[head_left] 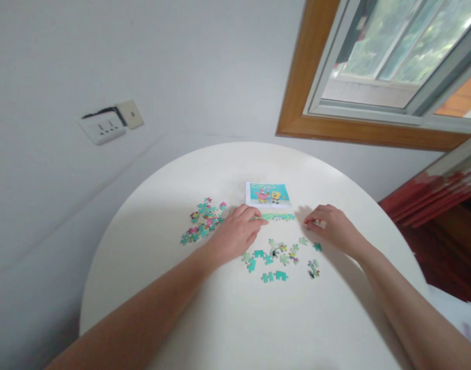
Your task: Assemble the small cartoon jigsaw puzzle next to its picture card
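My left hand (236, 232) rests on the table with its fingers around the left end of a joined strip of jigsaw puzzle pieces (279, 217), holding it in place. That strip is green and teal and lies just below a small reference picture (271, 194) of cartoon figures. To the right of the strip, my right hand (330, 226) is closed in a pinch on a small puzzle piece (306, 226), mostly hidden by the fingertips. Between and below my hands lie several loose puzzle pieces (281, 276), teal, pale green and multicoloured.
A heap of puzzle pieces (199, 226) lies left of my left hand. The round white table (143, 288) stands against a white wall with a socket (103, 127). A wood-framed window (297, 123) is at the upper right, with a red curtain (412, 198) beside it.
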A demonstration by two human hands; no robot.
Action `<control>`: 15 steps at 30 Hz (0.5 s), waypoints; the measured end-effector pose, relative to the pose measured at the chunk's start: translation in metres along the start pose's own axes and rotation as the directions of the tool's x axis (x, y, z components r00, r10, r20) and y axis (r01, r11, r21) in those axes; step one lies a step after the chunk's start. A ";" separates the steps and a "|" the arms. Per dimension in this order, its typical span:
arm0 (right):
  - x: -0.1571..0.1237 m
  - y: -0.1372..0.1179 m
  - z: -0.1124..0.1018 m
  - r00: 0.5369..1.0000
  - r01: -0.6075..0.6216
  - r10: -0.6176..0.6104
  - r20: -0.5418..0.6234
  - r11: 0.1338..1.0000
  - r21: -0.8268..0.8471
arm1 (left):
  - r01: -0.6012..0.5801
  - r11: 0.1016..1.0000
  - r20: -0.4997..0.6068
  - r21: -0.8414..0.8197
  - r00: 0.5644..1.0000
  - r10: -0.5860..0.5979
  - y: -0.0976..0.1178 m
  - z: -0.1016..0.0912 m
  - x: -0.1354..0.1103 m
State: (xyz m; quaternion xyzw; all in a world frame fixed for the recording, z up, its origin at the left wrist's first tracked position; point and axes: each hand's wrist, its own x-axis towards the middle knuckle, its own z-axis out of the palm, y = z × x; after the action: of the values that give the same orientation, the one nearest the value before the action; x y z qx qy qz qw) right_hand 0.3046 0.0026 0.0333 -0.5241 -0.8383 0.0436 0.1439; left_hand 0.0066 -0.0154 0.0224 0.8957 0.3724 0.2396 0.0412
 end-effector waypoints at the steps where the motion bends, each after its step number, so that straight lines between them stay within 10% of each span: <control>1: 0.000 0.000 0.000 1.000 0.006 -0.006 -0.014 1.000 0.001 | 0.010 0.999 -0.008 0.047 1.000 -0.010 -0.002 -0.006 0.000; 7: 0.001 0.005 0.001 0.990 -0.047 0.046 -0.134 0.999 -0.003 | 0.261 0.946 -0.157 0.193 0.960 -0.233 -0.049 -0.058 -0.007; 15: 0.000 0.003 -0.002 0.987 -0.068 0.071 -0.144 0.997 0.023 | 0.480 0.814 0.067 0.327 0.848 -0.526 -0.104 -0.088 -0.046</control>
State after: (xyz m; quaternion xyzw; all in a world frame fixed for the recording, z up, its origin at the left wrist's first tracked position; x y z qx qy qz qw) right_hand 0.3076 0.0036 0.0351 -0.5534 -0.8064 0.0180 0.2077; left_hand -0.1296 0.0189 0.0554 0.7763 0.6237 0.0913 -0.0035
